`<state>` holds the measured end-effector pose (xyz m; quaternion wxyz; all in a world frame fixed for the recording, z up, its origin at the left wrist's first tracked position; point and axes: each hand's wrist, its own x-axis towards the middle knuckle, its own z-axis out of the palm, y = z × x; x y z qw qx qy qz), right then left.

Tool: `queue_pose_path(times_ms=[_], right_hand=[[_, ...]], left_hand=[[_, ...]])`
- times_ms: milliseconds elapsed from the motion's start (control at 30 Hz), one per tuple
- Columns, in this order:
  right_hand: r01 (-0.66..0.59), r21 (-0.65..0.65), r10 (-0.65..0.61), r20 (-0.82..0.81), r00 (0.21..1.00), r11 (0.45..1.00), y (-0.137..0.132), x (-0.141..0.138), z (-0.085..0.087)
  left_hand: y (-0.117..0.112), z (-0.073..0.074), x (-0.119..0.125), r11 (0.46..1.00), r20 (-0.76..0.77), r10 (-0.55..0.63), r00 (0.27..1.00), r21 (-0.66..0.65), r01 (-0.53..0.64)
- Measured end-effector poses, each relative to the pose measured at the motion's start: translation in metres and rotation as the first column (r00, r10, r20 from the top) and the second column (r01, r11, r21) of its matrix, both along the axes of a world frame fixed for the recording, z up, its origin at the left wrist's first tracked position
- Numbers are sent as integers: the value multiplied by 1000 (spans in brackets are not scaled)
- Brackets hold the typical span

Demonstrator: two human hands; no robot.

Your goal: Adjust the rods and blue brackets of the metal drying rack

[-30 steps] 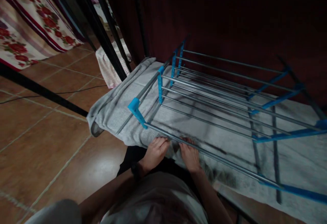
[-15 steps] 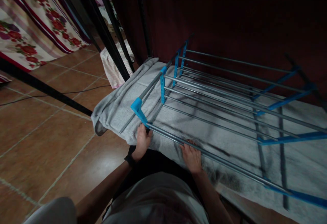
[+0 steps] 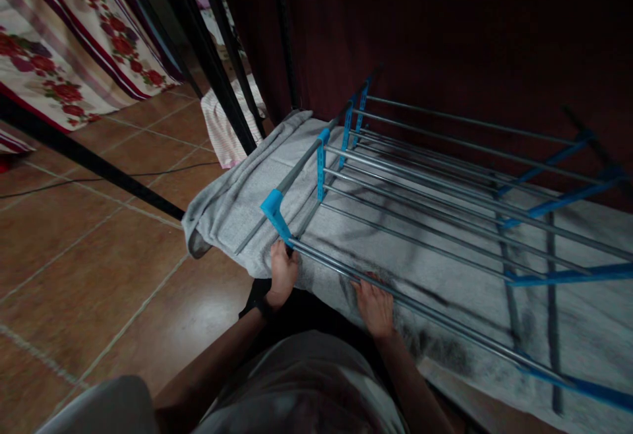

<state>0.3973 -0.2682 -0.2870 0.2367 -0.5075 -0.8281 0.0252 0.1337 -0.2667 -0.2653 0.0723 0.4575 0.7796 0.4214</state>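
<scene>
A grey cloth (image 3: 445,276) lies spread flat under a drying rack (image 3: 445,177) of grey metal bars with blue plastic joints. My left hand (image 3: 283,274) sits at the rack's near left corner, fingers curled on the cloth's near edge just below the blue corner piece (image 3: 275,213). My right hand (image 3: 374,304) rests on the cloth under the nearest bar, its fingers bent and pressed into the fabric. The fingertips of both hands are partly hidden by the bar and the folds.
Brown tiled floor (image 3: 89,249) spreads to the left, crossed by a thin cable. Black metal poles (image 3: 208,58) slant up behind the rack. A floral fabric (image 3: 59,45) hangs at the top left, and a pale striped cloth (image 3: 227,130) lies on the floor. A dark curtain (image 3: 445,25) is behind.
My left hand moved from beside the right hand leftward to the rack's near left corner and closed on the cloth edge. The right hand stayed in place.
</scene>
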Motion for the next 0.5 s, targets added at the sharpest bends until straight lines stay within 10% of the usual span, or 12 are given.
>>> queue_pose_path(times_ms=[500], right_hand=[[-20,31,19,24,1000,999,1,-3,9]], left_hand=[[3,-1,-3,1000,2,1,1000,-28,-1]])
